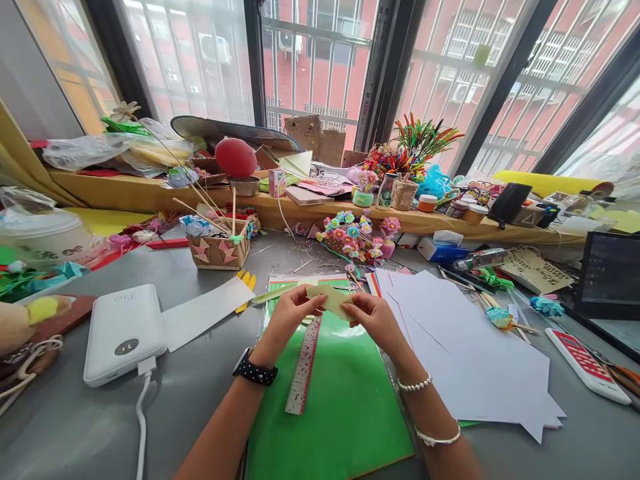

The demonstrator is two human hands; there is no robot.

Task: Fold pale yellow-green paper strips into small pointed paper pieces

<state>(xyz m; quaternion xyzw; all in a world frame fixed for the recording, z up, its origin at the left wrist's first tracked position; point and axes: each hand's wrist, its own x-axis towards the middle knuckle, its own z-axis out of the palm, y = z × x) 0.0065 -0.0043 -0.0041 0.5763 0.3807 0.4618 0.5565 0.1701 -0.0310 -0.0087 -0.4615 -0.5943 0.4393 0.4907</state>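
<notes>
A small piece of pale yellow-green paper (331, 300) is held up between both hands over a stack of green paper (340, 393). My left hand (295, 312) pinches its left edge between thumb and fingers. On the opposite side, my right hand (376, 320) grips the lower right corner with its fingertips. Whether the paper has a fold in it is hard to make out. Below the left hand, a patterned ruler (303, 370) lies on the green paper. A strip of light green paper (274, 293) rests just beyond the left wrist.
White sheets (480, 353) spread to the right, near a red and white calculator (587, 365). At left lies a white power bank (125, 333) with a cable. A cardboard box (220, 252) of sticks and crafted flowers (350, 237) stand behind, below a cluttered sill.
</notes>
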